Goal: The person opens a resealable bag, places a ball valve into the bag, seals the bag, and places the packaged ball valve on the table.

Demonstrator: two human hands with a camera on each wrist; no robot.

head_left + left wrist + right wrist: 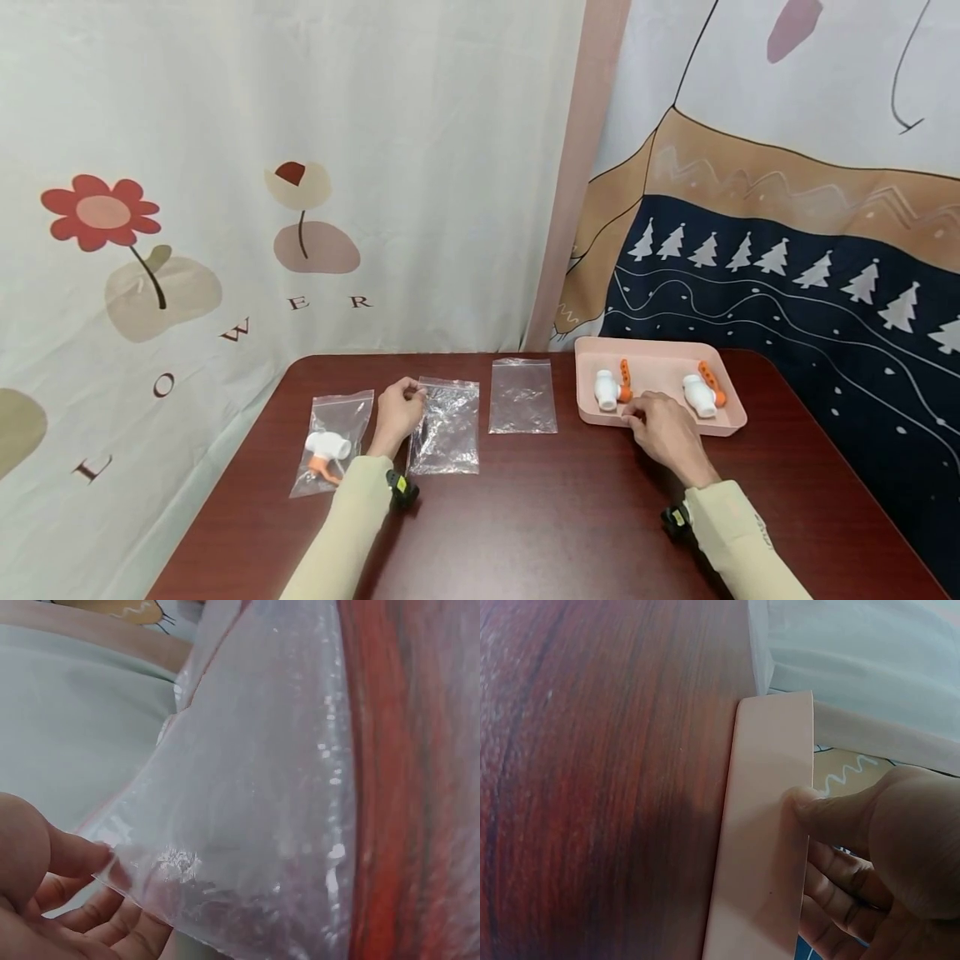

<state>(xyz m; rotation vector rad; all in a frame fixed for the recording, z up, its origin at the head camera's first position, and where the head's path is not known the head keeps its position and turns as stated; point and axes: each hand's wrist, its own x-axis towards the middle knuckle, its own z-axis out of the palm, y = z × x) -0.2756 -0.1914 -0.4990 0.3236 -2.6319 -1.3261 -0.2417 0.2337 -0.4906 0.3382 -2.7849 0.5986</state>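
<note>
My left hand [401, 410] pinches the upper left corner of a clear zip bag [450, 433] that lies on the table; in the left wrist view the bag's plastic [240, 787] spreads out from between thumb and fingers. At the right, my right hand [666, 429] grips the front rim of a pink tray [667, 354]. Its thumb [832, 817] presses the outside of the tray wall in the right wrist view, with the fingers behind the wall. Inside the tray lie two white ball valves with orange handles, one at left [606, 390] and one at right [701, 397].
Left of my left hand lies another zip bag [341, 408] with a white and orange valve [327, 446] inside. A flat clear bag [522, 396] lies between the pinched bag and the tray. Printed curtains [450, 167] hang behind the dark red wooden table [525, 533].
</note>
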